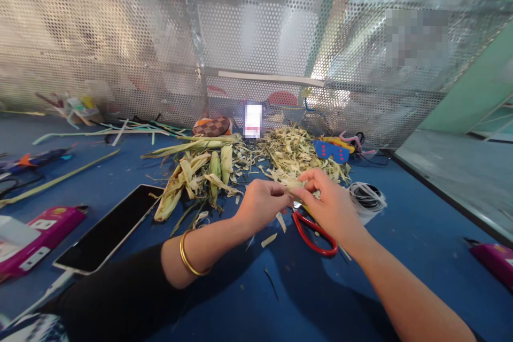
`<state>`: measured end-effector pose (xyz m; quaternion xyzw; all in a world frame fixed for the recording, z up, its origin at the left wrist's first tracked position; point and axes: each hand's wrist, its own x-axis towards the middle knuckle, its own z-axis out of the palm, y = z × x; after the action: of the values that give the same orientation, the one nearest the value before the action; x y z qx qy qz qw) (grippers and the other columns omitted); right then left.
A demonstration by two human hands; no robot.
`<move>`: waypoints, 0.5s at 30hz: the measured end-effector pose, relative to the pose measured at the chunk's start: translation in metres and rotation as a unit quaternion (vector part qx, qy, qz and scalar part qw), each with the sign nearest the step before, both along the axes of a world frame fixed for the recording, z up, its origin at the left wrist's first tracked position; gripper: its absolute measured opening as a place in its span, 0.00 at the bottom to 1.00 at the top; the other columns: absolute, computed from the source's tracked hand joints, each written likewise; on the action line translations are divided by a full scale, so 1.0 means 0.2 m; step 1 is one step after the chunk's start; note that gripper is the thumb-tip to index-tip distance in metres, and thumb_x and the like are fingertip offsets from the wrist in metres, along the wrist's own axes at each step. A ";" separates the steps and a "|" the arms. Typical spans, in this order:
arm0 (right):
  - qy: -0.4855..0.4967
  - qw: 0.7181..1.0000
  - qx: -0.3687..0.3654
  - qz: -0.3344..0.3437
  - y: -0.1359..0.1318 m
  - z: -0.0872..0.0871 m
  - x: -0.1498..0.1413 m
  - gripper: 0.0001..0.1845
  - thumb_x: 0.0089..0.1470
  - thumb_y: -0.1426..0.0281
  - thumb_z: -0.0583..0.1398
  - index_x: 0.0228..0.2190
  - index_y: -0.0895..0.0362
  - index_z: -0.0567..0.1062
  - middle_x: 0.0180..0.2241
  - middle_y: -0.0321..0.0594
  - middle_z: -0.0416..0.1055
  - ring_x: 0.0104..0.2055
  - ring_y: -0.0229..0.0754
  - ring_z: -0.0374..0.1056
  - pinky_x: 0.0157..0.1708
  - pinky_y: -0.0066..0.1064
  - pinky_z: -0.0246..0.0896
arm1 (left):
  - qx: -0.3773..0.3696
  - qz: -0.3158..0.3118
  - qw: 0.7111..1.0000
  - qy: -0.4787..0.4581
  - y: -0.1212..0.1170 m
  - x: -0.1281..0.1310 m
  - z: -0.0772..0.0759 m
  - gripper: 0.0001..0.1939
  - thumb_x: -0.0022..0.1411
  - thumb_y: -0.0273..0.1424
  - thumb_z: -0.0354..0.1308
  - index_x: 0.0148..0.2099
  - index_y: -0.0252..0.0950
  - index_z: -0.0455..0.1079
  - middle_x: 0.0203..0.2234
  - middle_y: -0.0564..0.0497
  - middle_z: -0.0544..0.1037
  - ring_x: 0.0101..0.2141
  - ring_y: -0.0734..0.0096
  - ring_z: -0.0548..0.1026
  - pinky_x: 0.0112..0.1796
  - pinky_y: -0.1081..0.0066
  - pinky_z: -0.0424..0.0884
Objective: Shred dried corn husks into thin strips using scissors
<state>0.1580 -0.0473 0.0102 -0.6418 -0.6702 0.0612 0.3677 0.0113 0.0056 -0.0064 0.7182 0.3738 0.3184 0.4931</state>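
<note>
My left hand [264,203] and my right hand [331,206] meet over the table, both with fingers pinched on a pale piece of corn husk [294,187]. Below them lies a pair of scissors with red handles [315,240]; its blades are partly hidden by my hands. Straight behind my hands is a heap of dry husk scraps [292,149]. Whole corn husks [188,176], some green and some yellowed, lie to the left of my left hand. A coil of white wire [366,200] rests just right of my right hand.
A perforated metal screen [264,37] stands along the back of the blue table [240,299]. At left lie a phone [110,230] with a cable and a magenta power strip [48,238]. A lit screen [252,120] and a checked pouch [212,126] stand behind. Another power strip [492,259] lies at right.
</note>
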 end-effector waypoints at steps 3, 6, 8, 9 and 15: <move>0.000 1.000 -0.009 0.008 0.00 0.00 0.00 0.09 0.53 0.62 0.57 0.34 0.53 0.72 0.23 0.35 0.72 0.24 0.40 0.65 0.24 0.29 0.52 | 0.075 -0.007 0.996 0.041 -0.01 -0.01 0.01 0.10 0.51 0.30 0.53 0.26 0.34 0.75 0.17 0.54 0.71 0.22 0.76 0.67 0.23 0.78 0.59; -0.001 0.999 -0.017 0.031 0.00 0.00 0.00 0.09 0.54 0.63 0.56 0.31 0.53 0.74 0.24 0.35 0.72 0.25 0.40 0.65 0.25 0.29 0.54 | 0.119 -0.018 0.990 0.077 -0.02 -0.02 0.03 0.09 0.50 0.27 0.53 0.26 0.34 0.75 0.17 0.55 0.71 0.22 0.77 0.66 0.24 0.78 0.58; 0.003 0.999 -0.002 0.035 0.00 0.00 0.00 0.08 0.53 0.65 0.56 0.28 0.54 0.74 0.25 0.36 0.70 0.28 0.40 0.65 0.27 0.29 0.55 | 0.135 -0.030 0.986 0.091 -0.02 -0.01 0.05 0.09 0.49 0.26 0.53 0.23 0.33 0.73 0.15 0.56 0.69 0.22 0.77 0.66 0.23 0.78 0.57; 0.007 0.999 0.000 0.035 0.00 0.00 0.01 0.08 0.52 0.66 0.57 0.25 0.55 0.73 0.26 0.37 0.69 0.29 0.40 0.65 0.28 0.30 0.56 | 0.139 -0.037 0.985 0.098 -0.02 -0.01 0.05 0.09 0.49 0.26 0.53 0.21 0.33 0.72 0.14 0.56 0.68 0.21 0.77 0.65 0.23 0.78 0.57; 0.103 0.989 -0.097 0.044 0.01 0.03 0.02 0.10 0.49 0.66 0.56 0.20 0.56 0.69 0.21 0.33 0.64 0.25 0.37 0.60 0.26 0.29 0.53 | 0.018 -0.128 0.988 0.088 -0.03 -0.01 0.08 0.08 0.49 0.26 0.53 0.21 0.34 0.71 0.15 0.56 0.70 0.19 0.76 0.70 0.23 0.78 0.63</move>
<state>0.1626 -0.0453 0.0164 -0.6346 -0.6471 0.2083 0.3676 0.0095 0.0000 0.0104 0.7937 0.3153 0.1952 0.4822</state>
